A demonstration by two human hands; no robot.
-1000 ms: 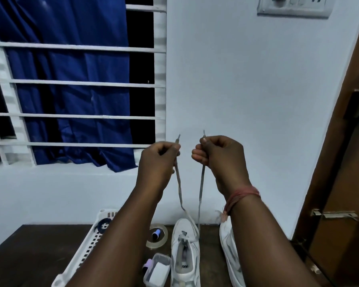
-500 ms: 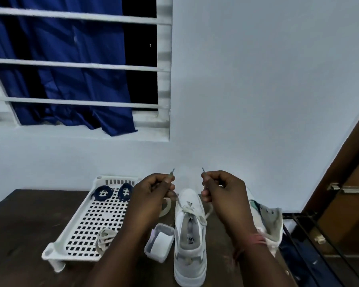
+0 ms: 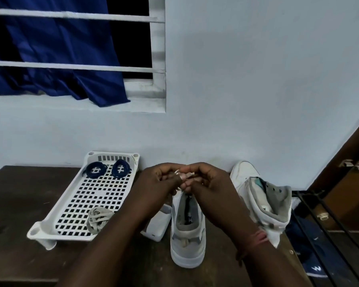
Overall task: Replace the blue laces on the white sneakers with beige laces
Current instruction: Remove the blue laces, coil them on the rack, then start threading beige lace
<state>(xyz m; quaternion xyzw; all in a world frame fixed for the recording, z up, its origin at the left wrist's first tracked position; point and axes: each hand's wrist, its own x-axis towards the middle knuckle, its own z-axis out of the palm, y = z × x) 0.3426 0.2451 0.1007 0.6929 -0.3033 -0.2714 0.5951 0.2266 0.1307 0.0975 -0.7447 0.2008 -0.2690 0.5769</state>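
Observation:
A white sneaker point(image 3: 188, 243) stands on the dark table, heel toward me. Over its front, my left hand point(image 3: 160, 183) and my right hand point(image 3: 205, 181) meet, each pinching an end of the beige lace point(image 3: 181, 175) threaded in that shoe. The hands hide the eyelets. A second white sneaker point(image 3: 261, 201) stands to the right, with no lace visible. Two coiled blue laces point(image 3: 108, 169) lie at the far end of a white perforated tray point(image 3: 50, 222). Another bundled beige lace point(image 3: 98, 218) sits at the tray's near end.
A small clear plastic box point(image 3: 159, 224) sits between tray and sneaker, partly under my left arm. The dark table point(image 3: 19, 204) butts against the wall. A black rack point(image 3: 330, 235) and a wooden door stand on the right. Blue curtain hangs behind window bars.
My hands came down from high in front of the wall to just above the sneaker and moved together; the lace ends, held apart before, now meet. The view tilted downward.

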